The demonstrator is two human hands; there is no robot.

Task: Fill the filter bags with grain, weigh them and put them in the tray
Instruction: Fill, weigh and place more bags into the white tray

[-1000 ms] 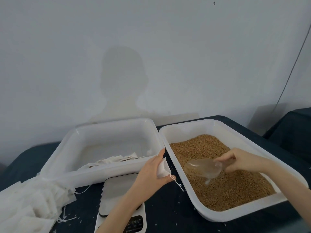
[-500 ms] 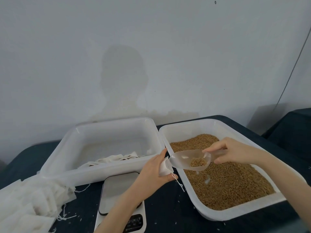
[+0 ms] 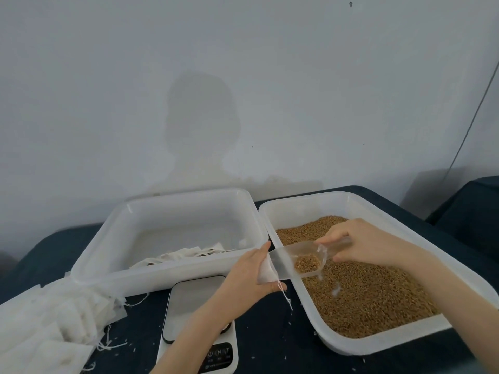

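Note:
My left hand (image 3: pixel 247 278) grips a small white filter bag (image 3: pixel 265 273) beside the left rim of the grain tray (image 3: pixel 383 344), its drawstring hanging down. My right hand (image 3: pixel 361 242) holds the handle of a clear plastic scoop (image 3: pixel 294 261) carrying a little brown grain. The scoop's mouth touches the bag's opening. The tray holds a bed of brown grain (image 3: pixel 370 290). To the left, a second white tray (image 3: pixel 172 276) contains several filled bags (image 3: pixel 186 255) along its near wall. A white kitchen scale (image 3: pixel 194 322) lies under my left forearm.
A heap of unfilled filter bags (image 3: pixel 46 322) lies at the table's near left corner on the dark cloth (image 3: pixel 272 338). Stray grains dot the cloth. A pale wall rises right behind both trays. A cable (image 3: pixel 472 112) hangs at the right.
My right hand lifted the scoop out of the grain and swung it left until its mouth met the bag. My left hand kept the bag almost still.

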